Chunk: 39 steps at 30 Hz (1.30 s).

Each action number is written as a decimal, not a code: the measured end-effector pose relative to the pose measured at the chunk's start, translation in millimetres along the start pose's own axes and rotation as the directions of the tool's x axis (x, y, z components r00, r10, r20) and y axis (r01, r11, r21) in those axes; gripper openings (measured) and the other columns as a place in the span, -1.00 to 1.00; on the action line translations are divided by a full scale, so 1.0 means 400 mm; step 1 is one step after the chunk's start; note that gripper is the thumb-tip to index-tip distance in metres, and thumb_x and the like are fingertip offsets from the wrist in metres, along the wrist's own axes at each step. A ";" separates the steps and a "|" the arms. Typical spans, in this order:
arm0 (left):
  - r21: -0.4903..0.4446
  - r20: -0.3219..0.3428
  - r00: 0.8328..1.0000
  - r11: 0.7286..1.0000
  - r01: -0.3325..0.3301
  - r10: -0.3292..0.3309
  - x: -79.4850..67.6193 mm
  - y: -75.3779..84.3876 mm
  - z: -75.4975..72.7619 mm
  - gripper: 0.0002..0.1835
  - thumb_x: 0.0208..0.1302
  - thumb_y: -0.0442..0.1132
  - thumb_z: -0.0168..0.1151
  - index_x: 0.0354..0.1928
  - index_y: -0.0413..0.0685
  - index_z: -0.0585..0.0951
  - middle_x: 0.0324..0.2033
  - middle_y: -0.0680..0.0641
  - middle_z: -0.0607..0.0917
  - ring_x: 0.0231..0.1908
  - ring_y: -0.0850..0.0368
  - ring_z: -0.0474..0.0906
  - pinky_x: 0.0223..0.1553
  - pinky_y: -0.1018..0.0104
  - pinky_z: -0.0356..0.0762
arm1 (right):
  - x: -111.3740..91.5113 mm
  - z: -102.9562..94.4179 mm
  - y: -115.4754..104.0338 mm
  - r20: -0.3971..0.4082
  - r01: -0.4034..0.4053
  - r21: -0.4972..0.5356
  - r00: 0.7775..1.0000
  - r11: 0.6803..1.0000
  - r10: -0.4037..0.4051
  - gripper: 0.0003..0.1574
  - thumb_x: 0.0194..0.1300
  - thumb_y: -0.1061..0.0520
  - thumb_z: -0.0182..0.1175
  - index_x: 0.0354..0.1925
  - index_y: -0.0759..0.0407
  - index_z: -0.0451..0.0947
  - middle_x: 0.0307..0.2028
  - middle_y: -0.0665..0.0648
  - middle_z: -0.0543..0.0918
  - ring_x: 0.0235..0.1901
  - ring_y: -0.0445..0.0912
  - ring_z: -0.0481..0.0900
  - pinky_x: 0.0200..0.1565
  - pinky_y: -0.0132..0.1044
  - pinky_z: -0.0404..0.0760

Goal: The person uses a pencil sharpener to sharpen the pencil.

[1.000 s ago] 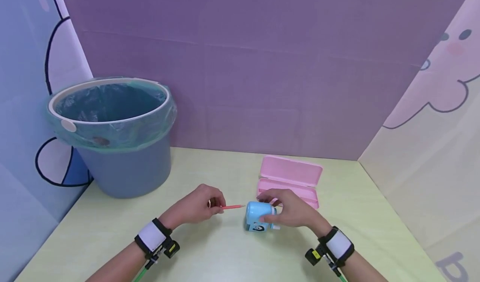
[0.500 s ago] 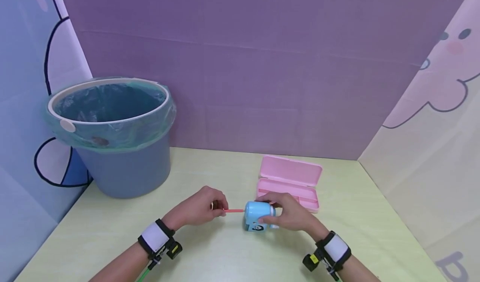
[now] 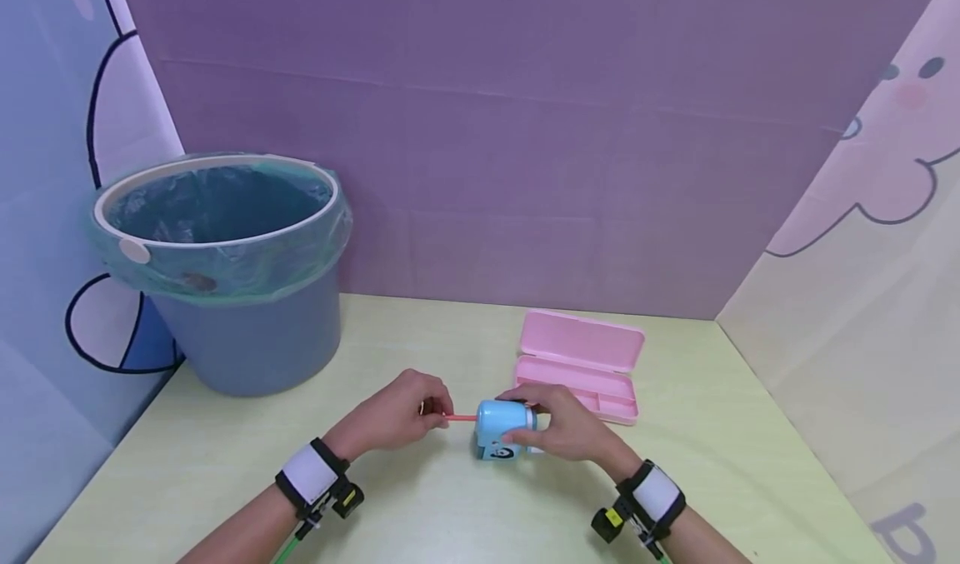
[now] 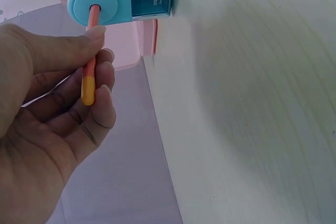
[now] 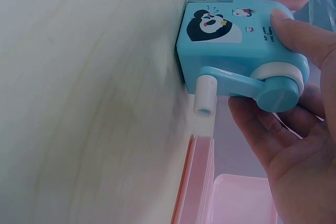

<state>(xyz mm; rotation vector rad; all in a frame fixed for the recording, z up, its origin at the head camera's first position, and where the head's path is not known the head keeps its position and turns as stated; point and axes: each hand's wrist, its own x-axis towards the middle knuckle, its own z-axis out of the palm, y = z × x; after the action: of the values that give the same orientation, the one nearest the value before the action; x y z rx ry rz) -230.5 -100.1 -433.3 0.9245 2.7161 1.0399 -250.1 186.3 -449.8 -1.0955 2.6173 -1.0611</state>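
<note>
A light blue pencil sharpener [image 3: 498,426] with a panda print stands on the table. Its crank [image 5: 231,81], with a white knob, shows on the side facing the right wrist camera. My right hand [image 3: 566,426] grips the sharpener from the right, thumb on the near side and fingers on the far side. My left hand [image 3: 405,410] pinches an orange pencil [image 4: 90,72] with a yellow end between thumb and fingers. The pencil's other end is inside the sharpener's round hole, so its tip is hidden.
An opened pink pencil case [image 3: 581,339] lies behind the right hand. A blue bin [image 3: 255,331] lined with a greenish bag stands at the left back. A purple backdrop [image 3: 480,147] rises behind the table [image 3: 420,497].
The right hand has moved the sharpener slightly left, towards the left hand. The pencil's tip, visible outside the sharpener a second ago, has gone into the hole.
</note>
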 end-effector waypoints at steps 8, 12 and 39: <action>0.002 -0.006 0.999 0.999 0.034 -0.034 0.006 0.006 0.000 -0.89 0.16 -0.32 0.39 -0.26 0.00 0.71 -0.46 0.18 0.60 -0.45 0.18 0.48 -0.38 0.37 0.55 | 0.004 0.002 -0.004 -0.004 -0.002 -0.003 1.000 1.000 0.002 -0.36 0.12 -0.21 0.40 0.14 -0.08 0.56 -0.08 -0.17 0.62 -0.17 -0.22 0.58 -0.04 -0.24 0.61; 0.002 -0.014 1.000 1.000 0.023 -0.023 0.011 0.006 0.003 -0.90 0.16 -0.33 0.39 -0.27 0.01 0.71 -0.47 0.18 0.60 -0.45 0.18 0.48 -0.38 0.37 0.55 | 0.006 0.004 -0.003 -0.018 0.012 -0.012 1.000 1.000 -0.012 -0.37 0.13 -0.19 0.40 0.14 -0.07 0.56 -0.09 -0.16 0.63 -0.19 -0.21 0.57 -0.06 -0.23 0.61; 0.004 -0.111 0.992 0.998 -0.057 0.057 0.020 0.005 0.031 -0.86 0.14 -0.45 0.35 -0.44 -0.05 0.66 -0.51 0.13 0.62 -0.52 0.25 0.45 -0.47 0.37 0.49 | 0.035 0.048 -0.020 -0.047 -0.055 0.093 0.997 0.994 0.059 -0.38 0.11 -0.19 0.41 0.14 -0.14 0.56 -0.07 -0.15 0.63 -0.13 -0.13 0.55 -0.14 -0.25 0.59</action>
<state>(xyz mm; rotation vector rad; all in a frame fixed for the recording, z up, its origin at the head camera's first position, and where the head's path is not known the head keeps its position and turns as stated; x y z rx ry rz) -232.5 -87.4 -440.6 0.9781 2.7944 1.1335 -249.1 162.3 -456.9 -0.9817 2.5917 -1.1987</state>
